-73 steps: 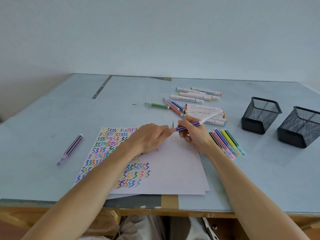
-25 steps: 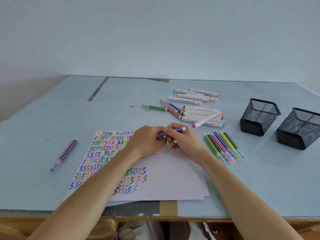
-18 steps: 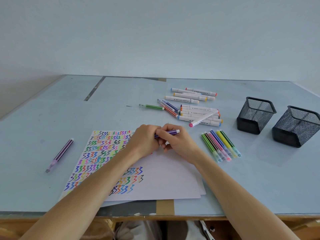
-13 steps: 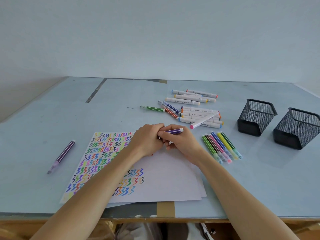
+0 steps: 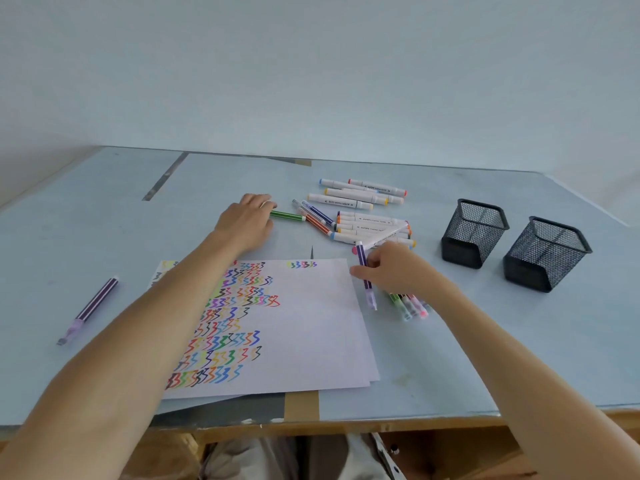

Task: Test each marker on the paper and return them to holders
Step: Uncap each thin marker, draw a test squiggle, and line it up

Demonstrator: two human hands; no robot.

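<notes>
My right hand (image 5: pixel 394 270) is shut on a capped purple striped marker (image 5: pixel 366 277), holding it low just left of the row of thin markers (image 5: pixel 410 306) lying right of the paper. My left hand (image 5: pixel 247 220) reaches to the far side of the table, and its fingers close over the left end of a green striped marker (image 5: pixel 287 214) that lies flat. The white paper (image 5: pixel 311 323), with rows of coloured zigzags on its left half, lies near the front edge under my left forearm. Two black mesh holders (image 5: pixel 474 237) (image 5: pixel 547 254) stand at the right.
A pile of fat white markers (image 5: pixel 367 223) and some thin orange and blue ones (image 5: pixel 317 218) lie behind the paper. Another purple striped marker (image 5: pixel 91 308) lies alone at the left. The table's front edge (image 5: pixel 301 419) runs just below the paper.
My hands have parted. The left one let go of the purple marker and went out to the green marker. The right one carried the capped purple marker right, beside the row of thin markers.
</notes>
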